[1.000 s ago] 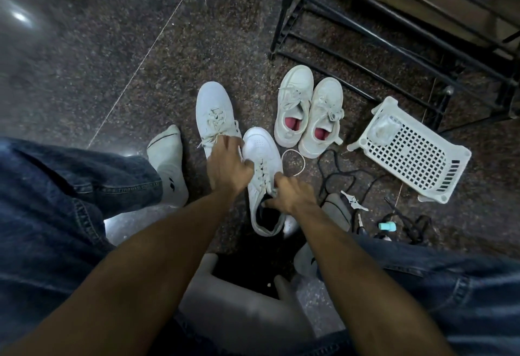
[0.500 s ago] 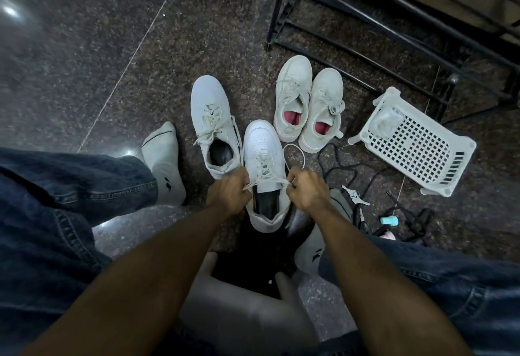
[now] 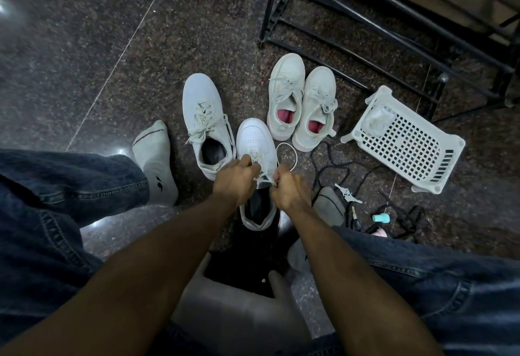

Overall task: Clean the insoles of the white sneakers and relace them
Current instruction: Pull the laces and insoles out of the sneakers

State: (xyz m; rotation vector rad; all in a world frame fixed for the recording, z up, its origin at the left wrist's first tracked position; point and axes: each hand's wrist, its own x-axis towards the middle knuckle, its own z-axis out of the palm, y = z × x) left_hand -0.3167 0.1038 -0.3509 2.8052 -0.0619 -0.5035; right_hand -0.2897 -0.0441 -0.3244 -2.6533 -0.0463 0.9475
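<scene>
Here, left hand [image 3: 235, 181] and right hand [image 3: 289, 189] pinching laces [image 3: 263, 177], white sneaker [image 3: 254, 139] beneath

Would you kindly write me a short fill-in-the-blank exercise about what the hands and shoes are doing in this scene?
1. Both the left hand and the right hand pinch the ____ of the white sneaker between them.
2. The pair of sneakers near the black rack has ____ insoles.
3. The white basket lies on the ____.
4. The person's feet wear ____, not shoes.

Missing words: laces; red; floor; socks
</scene>
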